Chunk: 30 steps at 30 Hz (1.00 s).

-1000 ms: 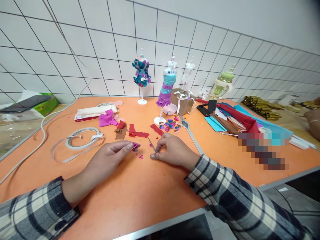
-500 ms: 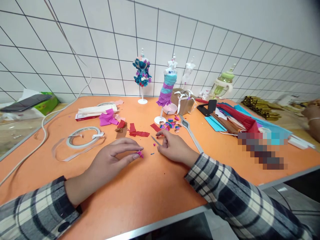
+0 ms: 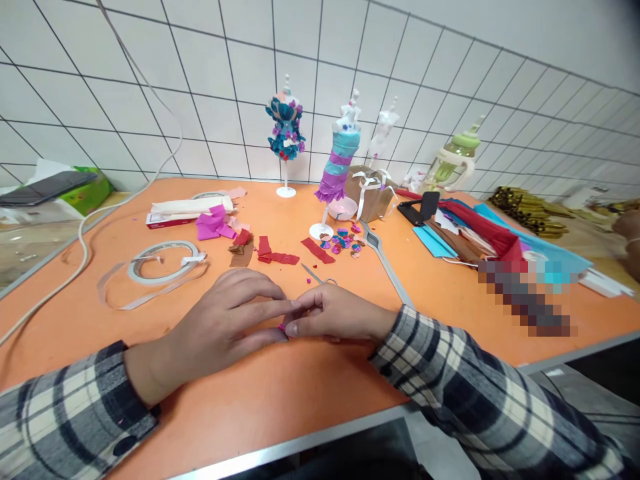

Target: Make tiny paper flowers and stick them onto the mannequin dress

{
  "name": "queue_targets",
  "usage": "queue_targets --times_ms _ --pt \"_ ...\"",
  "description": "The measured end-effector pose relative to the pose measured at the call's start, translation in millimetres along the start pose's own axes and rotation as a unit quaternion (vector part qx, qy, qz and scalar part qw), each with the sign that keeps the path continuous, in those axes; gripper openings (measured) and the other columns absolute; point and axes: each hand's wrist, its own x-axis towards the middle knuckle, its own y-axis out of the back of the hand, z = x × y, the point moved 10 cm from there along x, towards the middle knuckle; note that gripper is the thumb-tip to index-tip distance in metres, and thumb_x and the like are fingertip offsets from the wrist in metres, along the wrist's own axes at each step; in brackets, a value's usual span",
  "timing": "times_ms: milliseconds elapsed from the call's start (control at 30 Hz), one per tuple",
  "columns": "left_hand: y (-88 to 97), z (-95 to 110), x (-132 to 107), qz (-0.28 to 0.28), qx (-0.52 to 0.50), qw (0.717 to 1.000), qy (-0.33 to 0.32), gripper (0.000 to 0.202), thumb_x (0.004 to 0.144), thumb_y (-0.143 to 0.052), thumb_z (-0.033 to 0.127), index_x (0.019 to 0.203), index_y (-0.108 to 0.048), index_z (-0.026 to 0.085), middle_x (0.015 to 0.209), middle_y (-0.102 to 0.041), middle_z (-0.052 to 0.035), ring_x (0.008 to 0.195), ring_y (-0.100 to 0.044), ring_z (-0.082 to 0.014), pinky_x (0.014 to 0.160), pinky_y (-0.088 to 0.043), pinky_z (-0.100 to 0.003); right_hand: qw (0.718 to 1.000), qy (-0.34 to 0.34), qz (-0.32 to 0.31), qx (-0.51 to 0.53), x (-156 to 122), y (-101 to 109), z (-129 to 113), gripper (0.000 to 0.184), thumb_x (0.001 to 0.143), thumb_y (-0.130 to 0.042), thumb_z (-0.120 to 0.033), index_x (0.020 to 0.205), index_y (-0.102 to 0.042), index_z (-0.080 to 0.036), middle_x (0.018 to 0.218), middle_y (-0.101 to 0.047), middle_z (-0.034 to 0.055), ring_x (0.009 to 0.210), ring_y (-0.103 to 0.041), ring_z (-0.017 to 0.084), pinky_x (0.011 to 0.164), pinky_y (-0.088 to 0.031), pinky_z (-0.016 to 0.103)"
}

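Observation:
My left hand (image 3: 230,310) and my right hand (image 3: 340,312) meet over the near middle of the orange table. Between their fingertips is a small magenta paper piece (image 3: 283,328), mostly hidden by the fingers. Both hands are closed in a pinch around it. Just beyond my right hand lie small scissors (image 3: 311,273), blades pointing away to the left. A tiny pink scrap (image 3: 309,281) rests beside them. Red paper strips (image 3: 280,258) and a pile of small coloured paper bits (image 3: 343,241) lie farther back.
A mini dress form (image 3: 339,160) in blue and purple paper stands behind the bits, near a pink bowl (image 3: 343,209). Another dress form (image 3: 285,133) wears teal ruffles. At left is a tape roll (image 3: 131,268); at right, folded coloured paper (image 3: 490,230) and a bottle (image 3: 453,160).
My right hand has left the scissors on the table and come toward me and left, closing on the magenta piece at my left fingertips. The view has shifted slightly.

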Motion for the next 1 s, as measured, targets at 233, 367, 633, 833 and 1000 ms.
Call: queue_targets --times_ms 233,367,633,833,1000 --pt "-1.0 -19.6 -1.8 0.009 -0.01 0.997 0.078 0.031 0.093 -0.073 0.043 0.119 -0.075 0.027 0.101 -0.079 -0.0054 0.095 -0.071 -0.0227 0.088 -0.054 -0.035 0.995 -0.007 0.095 0.015 1.4 16.0 -3.7 0.013 0.087 -0.076 -0.026 0.092 -0.073 -0.015 0.058 -0.053 -0.0093 0.043 -0.041 0.003 0.039 -0.033 0.017" --pt "-8.9 -49.5 -7.1 -0.004 -0.091 0.968 0.234 0.026 0.09 -0.072 0.048 0.097 -0.081 0.025 0.093 -0.08 -0.0052 0.086 -0.074 -0.0223 0.08 -0.058 -0.032 0.987 0.003 0.16 0.035 -0.2 28.5 -4.8 0.021 0.081 -0.083 -0.032 0.09 -0.074 -0.015 0.061 -0.057 -0.0065 0.049 -0.047 0.005 0.04 -0.038 0.017" --pt "-13.0 -57.1 -9.5 0.012 -0.156 0.936 0.317 0.018 0.084 -0.072 0.041 0.08 -0.081 0.025 0.082 -0.08 -0.0029 0.075 -0.073 -0.0194 0.076 -0.058 -0.028 0.981 0.006 0.187 0.042 0.8 27.2 -6.4 0.015 0.083 -0.081 -0.026 0.092 -0.079 -0.015 0.07 -0.067 -0.0015 0.054 -0.059 0.007 0.044 -0.04 0.017" --pt "-12.4 -56.3 -8.9 0.01 -0.152 0.935 0.319 0.019 0.084 -0.07 0.039 0.077 -0.079 0.025 0.08 -0.079 -0.002 0.074 -0.073 -0.0183 0.075 -0.056 -0.027 0.98 0.015 0.193 0.049 1.7 25.7 -10.3 0.006 0.08 -0.082 -0.018 0.084 -0.081 -0.014 0.059 -0.064 -0.0038 0.05 -0.058 0.006 0.048 -0.042 0.017" --pt "-13.8 -56.8 -7.9 0.0 -0.141 0.941 0.309 0.019 0.086 -0.066 0.037 0.078 -0.077 0.024 0.081 -0.078 -0.0024 0.075 -0.072 -0.0182 0.076 -0.056 -0.028 0.983 -0.002 0.175 0.056 0.6 22.4 -6.9 0.019 0.091 -0.069 -0.022 0.106 -0.079 -0.015 0.087 -0.076 0.0037 0.058 -0.066 0.009 0.043 -0.041 0.018"
